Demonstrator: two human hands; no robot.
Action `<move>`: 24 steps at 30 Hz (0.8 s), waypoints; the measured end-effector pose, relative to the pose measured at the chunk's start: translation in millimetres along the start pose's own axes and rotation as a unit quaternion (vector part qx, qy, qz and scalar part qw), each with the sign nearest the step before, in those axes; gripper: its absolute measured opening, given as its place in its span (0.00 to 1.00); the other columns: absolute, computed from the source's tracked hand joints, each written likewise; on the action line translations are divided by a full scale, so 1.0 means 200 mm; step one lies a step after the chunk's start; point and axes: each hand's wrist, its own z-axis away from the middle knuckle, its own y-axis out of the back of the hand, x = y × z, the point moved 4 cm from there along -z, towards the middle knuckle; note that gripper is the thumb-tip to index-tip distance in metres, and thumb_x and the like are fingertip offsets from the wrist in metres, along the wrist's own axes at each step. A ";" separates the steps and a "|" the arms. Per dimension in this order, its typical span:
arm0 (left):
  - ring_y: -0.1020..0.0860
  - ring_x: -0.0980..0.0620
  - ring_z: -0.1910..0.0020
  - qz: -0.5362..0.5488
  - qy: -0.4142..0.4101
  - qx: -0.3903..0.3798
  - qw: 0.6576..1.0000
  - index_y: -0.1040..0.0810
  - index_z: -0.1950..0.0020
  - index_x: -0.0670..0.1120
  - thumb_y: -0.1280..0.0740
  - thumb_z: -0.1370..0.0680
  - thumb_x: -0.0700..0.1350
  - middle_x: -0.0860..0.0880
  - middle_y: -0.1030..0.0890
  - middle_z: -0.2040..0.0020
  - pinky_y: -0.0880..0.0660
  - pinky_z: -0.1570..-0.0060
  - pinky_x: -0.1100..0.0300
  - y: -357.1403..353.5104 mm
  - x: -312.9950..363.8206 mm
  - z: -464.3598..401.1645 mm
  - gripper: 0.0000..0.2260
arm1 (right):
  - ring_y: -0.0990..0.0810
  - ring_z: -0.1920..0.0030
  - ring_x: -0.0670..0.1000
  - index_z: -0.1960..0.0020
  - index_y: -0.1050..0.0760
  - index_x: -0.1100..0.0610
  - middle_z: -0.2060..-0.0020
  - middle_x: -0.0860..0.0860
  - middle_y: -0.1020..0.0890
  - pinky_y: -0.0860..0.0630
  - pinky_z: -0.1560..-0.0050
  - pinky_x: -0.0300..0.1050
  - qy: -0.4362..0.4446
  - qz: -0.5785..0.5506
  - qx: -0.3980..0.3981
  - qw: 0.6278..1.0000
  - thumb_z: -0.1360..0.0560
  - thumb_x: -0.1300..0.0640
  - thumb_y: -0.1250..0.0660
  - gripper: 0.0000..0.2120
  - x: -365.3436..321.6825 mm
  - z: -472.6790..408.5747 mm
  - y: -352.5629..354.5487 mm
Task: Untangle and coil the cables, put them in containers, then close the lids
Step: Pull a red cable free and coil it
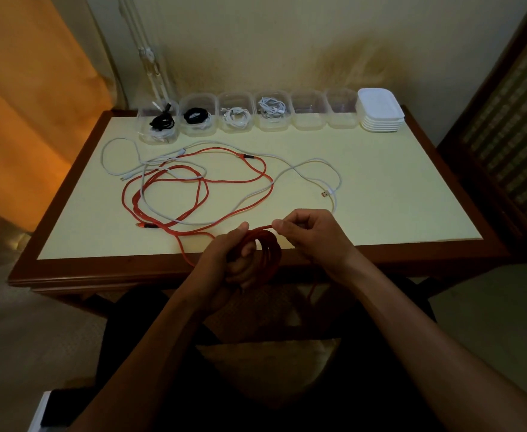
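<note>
In the head view, low in the middle of the frame, the left hand (237, 260) has its fingers curled round a red coil (267, 251) of cable, so its grip is closed on the loops. The right hand (306, 232) is just beside it and pinches the red cable (193, 182) between thumb and finger where the strand meets the top of the coil. The rest of that cable lies in big loose loops on the desk (396, 198), in the middle left of the frame, and it crosses a white cable (306, 173) in many spots. The cables look soft, light and bendy, so they should fold into rings easily, but I think they may spring open if let go. A good place to hold is the bunch of loops itself, with the other hand feeding the loose strand a little at a time so it slides free of the white one. Along the top of the desk stands a row of clear containers (307, 115). The two on the left hold black cables (162, 121), the next two hold white ones, and the last two look empty. At the upper right sits a stack of white lids (380, 110), none on a box yet.
</note>
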 end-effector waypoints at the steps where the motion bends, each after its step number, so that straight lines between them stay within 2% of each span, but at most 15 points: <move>1: 0.42 0.54 0.79 0.045 0.004 0.007 0.999 0.30 0.66 0.45 0.46 0.18 0.54 0.52 0.40 0.78 0.36 0.74 0.63 0.00 0.00 0.00 0.20 | 0.33 0.75 0.41 0.58 0.20 0.62 0.75 0.44 0.27 0.36 0.73 0.34 -0.017 -0.015 -0.002 1.000 0.22 0.56 0.32 0.10 0.03 0.00 0.01; 3: 0.40 0.55 0.79 0.143 0.008 0.020 0.989 0.27 0.64 0.44 0.46 0.18 0.53 0.53 0.39 0.77 0.35 0.73 0.62 0.00 0.00 0.00 0.20 | 0.32 0.74 0.45 0.55 0.19 0.61 0.72 0.48 0.25 0.36 0.73 0.36 -0.045 -0.042 -0.004 0.998 0.20 0.57 0.34 0.09 0.09 -0.01 0.02; 6: 0.36 0.56 0.75 0.291 -0.007 -0.009 0.957 0.25 0.57 0.43 0.45 0.19 0.50 0.52 0.35 0.74 0.33 0.67 0.61 0.00 0.01 0.00 0.15 | 0.30 0.74 0.48 0.50 0.19 0.58 0.70 0.51 0.23 0.35 0.74 0.38 -0.075 -0.016 -0.035 0.996 0.18 0.58 0.38 0.09 0.18 0.01 -0.01; 9: 0.33 0.56 0.69 0.358 -0.032 -0.049 0.932 0.26 0.52 0.44 0.44 0.20 0.48 0.52 0.32 0.69 0.29 0.60 0.61 0.02 0.04 0.00 0.11 | 0.25 0.72 0.49 0.46 0.19 0.54 0.67 0.52 0.20 0.30 0.71 0.39 -0.094 0.020 -0.102 0.990 0.17 0.57 0.39 0.10 0.25 0.05 -0.08; 11: 0.34 0.56 0.69 0.344 -0.031 -0.024 0.938 0.27 0.51 0.44 0.45 0.19 0.48 0.52 0.32 0.68 0.30 0.59 0.61 0.03 0.04 0.00 0.10 | 0.19 0.63 0.50 0.40 0.21 0.55 0.60 0.53 0.16 0.22 0.61 0.42 -0.108 0.029 -0.142 0.984 0.17 0.58 0.40 0.11 0.27 0.08 -0.12; 13: 0.37 0.57 0.73 0.294 -0.011 0.039 0.955 0.27 0.55 0.44 0.43 0.20 0.48 0.53 0.36 0.72 0.32 0.66 0.62 0.04 0.05 -0.01 0.10 | 0.18 0.47 0.46 0.35 0.24 0.52 0.48 0.49 0.17 0.23 0.44 0.43 -0.098 0.037 -0.146 0.984 0.18 0.60 0.38 0.13 0.26 0.08 -0.14; 15: 0.40 0.57 0.77 0.203 0.011 0.102 0.974 0.28 0.61 0.44 0.41 0.21 0.49 0.53 0.39 0.76 0.36 0.73 0.63 0.05 0.05 -0.01 0.13 | 0.26 0.33 0.45 0.28 0.31 0.50 0.34 0.47 0.23 0.28 0.33 0.45 -0.081 0.066 -0.075 0.992 0.19 0.60 0.37 0.21 0.24 0.05 -0.11; 17: 0.42 0.57 0.80 0.122 0.029 0.135 0.983 0.29 0.65 0.45 0.40 0.20 0.50 0.53 0.40 0.78 0.38 0.76 0.64 0.04 0.05 0.00 0.15 | 0.32 0.28 0.47 0.24 0.36 0.52 0.28 0.49 0.28 0.33 0.28 0.49 -0.035 0.080 0.014 0.996 0.19 0.58 0.38 0.23 0.16 0.01 -0.06; 18: 0.42 0.57 0.80 0.103 0.039 0.136 0.985 0.29 0.66 0.45 0.40 0.20 0.50 0.53 0.40 0.78 0.39 0.77 0.64 0.04 0.05 0.00 0.16 | 0.31 0.28 0.46 0.24 0.35 0.53 0.29 0.49 0.28 0.33 0.28 0.48 -0.008 0.069 0.027 0.997 0.18 0.55 0.39 0.22 0.13 0.00 -0.05; 20: 0.42 0.57 0.81 0.095 0.059 0.107 0.988 0.30 0.68 0.46 0.40 0.20 0.50 0.53 0.40 0.79 0.39 0.79 0.65 0.01 0.05 0.01 0.17 | 0.26 0.35 0.40 0.27 0.31 0.54 0.35 0.45 0.23 0.31 0.33 0.39 0.016 0.049 -0.019 0.998 0.17 0.48 0.43 0.20 0.06 0.00 -0.07; 22: 0.42 0.57 0.82 0.111 0.066 0.078 0.989 0.30 0.69 0.46 0.40 0.21 0.50 0.53 0.40 0.80 0.40 0.79 0.65 -0.03 0.06 0.00 0.18 | 0.21 0.51 0.38 0.38 0.24 0.54 0.51 0.43 0.19 0.26 0.45 0.37 0.019 0.040 -0.062 0.997 0.15 0.48 0.47 0.16 0.03 0.02 -0.13; 24: 0.41 0.57 0.82 0.110 0.067 0.100 0.987 0.29 0.70 0.46 0.40 0.20 0.50 0.53 0.39 0.80 0.39 0.78 0.65 -0.05 0.06 -0.01 0.19 | 0.22 0.64 0.42 0.53 0.24 0.59 0.66 0.49 0.21 0.26 0.59 0.42 0.045 0.043 -0.002 0.998 0.15 0.50 0.48 0.19 0.04 0.02 -0.17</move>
